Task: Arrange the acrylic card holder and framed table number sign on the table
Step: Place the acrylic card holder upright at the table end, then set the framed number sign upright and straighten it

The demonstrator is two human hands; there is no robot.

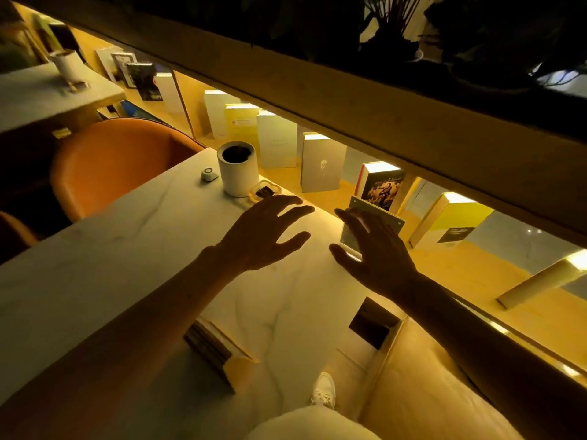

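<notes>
A clear acrylic card holder [386, 219] stands upright at the far right corner of the white marble table [111, 249]. My right hand [374, 249] hovers over it with fingers spread, thumb by its base; the hand hides most of the holder, and I cannot tell whether it touches. My left hand [263, 233] floats open above the table just left of it, holding nothing. I see no framed table number sign that I can tell apart from the other objects.
A white cylindrical pot [236, 169], a small white round device [209, 175] and a small glass dish [265, 192] sit at the table's far edge. An orange chair [114, 166] stands left. Books [320, 163] line the lit shelf behind. A second table [41, 93] is far left.
</notes>
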